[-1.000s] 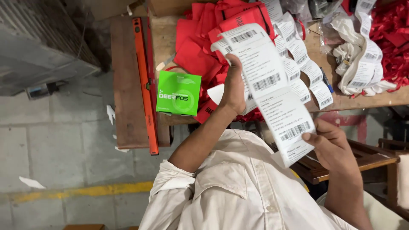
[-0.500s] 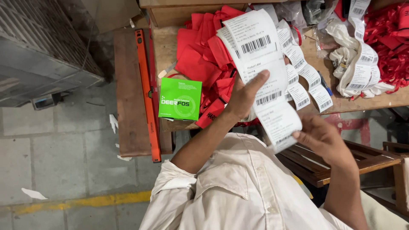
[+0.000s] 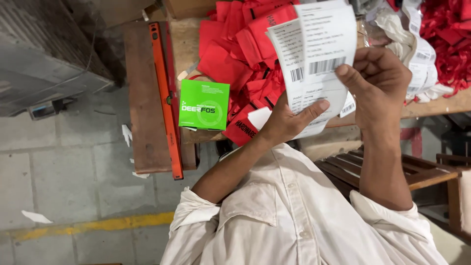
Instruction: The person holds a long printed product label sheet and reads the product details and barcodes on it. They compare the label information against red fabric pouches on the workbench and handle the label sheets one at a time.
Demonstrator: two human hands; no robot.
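A strip of white barcode labels (image 3: 321, 59) is held up in both hands above the near edge of the wooden workbench (image 3: 189, 39), its upper end rising toward the far side of the view and its lower end folded behind the fingers. The left hand (image 3: 289, 120) grasps the strip from below, thumb laid across the printed face and fingers curled behind; the right hand (image 3: 380, 81) clenches the right edge, thumb pressed onto the label beside the barcode. Judged from this grip, the labels are being thumbed apart; the work goes best with the strip kept taut between the two thumbs and only one label slid at a time, so that the backing does not crease or tear. Behind the strip lies a heap of red fabric pouches (image 3: 235, 54), spread over the benchtop. Left of the heap, at the near edge, rests a green cardboard box (image 3: 203, 104), and further left an orange spirit level (image 3: 166, 95) lies along a brown board (image 3: 142, 98). At far right are crumpled label strips (image 3: 417, 59) and more red fabric (image 3: 449, 34). The person wears a cream shirt (image 3: 289, 221).
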